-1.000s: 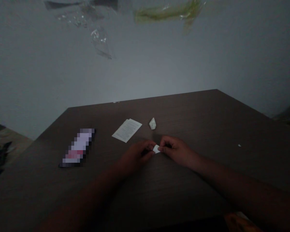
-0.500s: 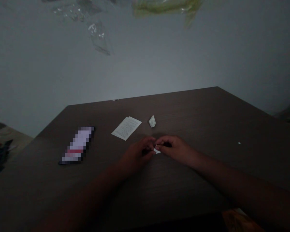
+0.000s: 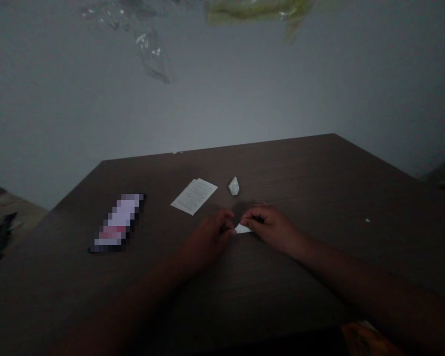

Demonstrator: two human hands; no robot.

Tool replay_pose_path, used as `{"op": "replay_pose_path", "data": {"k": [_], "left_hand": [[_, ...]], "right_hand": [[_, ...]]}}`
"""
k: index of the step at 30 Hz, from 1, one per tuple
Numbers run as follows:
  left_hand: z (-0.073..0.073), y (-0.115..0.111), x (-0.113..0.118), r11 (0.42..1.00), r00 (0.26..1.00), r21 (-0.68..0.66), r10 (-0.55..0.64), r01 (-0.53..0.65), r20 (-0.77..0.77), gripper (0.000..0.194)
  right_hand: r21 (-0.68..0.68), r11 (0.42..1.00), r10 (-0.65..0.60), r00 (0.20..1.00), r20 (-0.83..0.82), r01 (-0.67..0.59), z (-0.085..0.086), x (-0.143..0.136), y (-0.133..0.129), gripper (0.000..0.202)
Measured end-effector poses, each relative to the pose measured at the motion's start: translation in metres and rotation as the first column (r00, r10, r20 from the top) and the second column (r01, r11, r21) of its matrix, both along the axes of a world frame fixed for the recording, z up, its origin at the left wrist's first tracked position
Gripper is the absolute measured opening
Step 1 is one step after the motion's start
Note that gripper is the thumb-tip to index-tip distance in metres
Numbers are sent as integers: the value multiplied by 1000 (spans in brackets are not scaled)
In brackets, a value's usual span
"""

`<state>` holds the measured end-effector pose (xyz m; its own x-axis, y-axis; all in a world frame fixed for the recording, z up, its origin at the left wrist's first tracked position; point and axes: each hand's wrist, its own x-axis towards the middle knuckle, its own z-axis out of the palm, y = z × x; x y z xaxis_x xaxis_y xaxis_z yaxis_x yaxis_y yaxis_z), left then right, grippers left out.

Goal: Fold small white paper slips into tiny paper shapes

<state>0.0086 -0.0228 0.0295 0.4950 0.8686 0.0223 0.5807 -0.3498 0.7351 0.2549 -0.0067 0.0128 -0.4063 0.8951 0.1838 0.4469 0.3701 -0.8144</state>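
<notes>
A small white piece of paper (image 3: pixel 244 229), pointed at its left end, lies between my hands low over the table. My right hand (image 3: pixel 270 225) pinches it from above with thumb and fingertips, hiding its right part. On the other side, my left hand (image 3: pixel 213 235) has its thumb and finger closed at the paper's left tip. Just beyond the hands sits a small folded paper shape (image 3: pixel 234 186) with a pointed top. Left of that lie flat printed sheets of paper (image 3: pixel 194 196), one partly over another.
A phone (image 3: pixel 118 222) with a blurred-out screen lies on the left of the dark wooden table (image 3: pixel 300 168). One tiny white scrap (image 3: pixel 367 220) is at the right. Behind the table stands a pale wall (image 3: pixel 244 89) with clear plastic (image 3: pixel 148 47) and yellow material (image 3: pixel 252 12) near the top.
My hands have drawn slightly apart, and more of the small white paper shows between them. The phone, the sheets and the folded paper shape stay where they were.
</notes>
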Motion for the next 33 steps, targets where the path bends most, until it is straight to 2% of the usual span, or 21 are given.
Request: {"op": "replay_pose_path", "data": {"k": [5,10,12,17,19,24,27,30,33], "left_hand": [[0,-8,6,996,993,68,-50,58,-110,31],[-4,-12,11,987,977,137,-58,87,-203,14],[-6,-11,12,982,970,160,-63,103,-235,14],[-1,-10,15,976,957,174,-82,134,-279,21],[2,-10,15,975,954,176,-81,136,-287,23],[0,-7,13,974,943,211,-8,82,-333,23],[-3,-6,13,978,948,197,4,62,-320,18],[-1,-6,14,989,955,148,21,24,-296,14],[2,-7,16,992,955,128,28,11,-296,12]], "right_hand": [[180,980,52,986,156,-80,-8,2,2,11],[229,963,78,957,280,-146,-14,1,3,6],[247,960,50,949,311,-132,-15,1,2,5],[272,962,-80,930,358,-22,-14,2,2,38],[251,968,-81,932,352,-11,-11,4,5,41],[234,971,-120,950,289,52,1,13,11,23],[275,961,-117,948,296,33,3,12,7,13],[284,958,-66,939,338,-34,-2,5,-2,13],[284,958,-64,934,353,-42,-7,-2,-9,16]]}}
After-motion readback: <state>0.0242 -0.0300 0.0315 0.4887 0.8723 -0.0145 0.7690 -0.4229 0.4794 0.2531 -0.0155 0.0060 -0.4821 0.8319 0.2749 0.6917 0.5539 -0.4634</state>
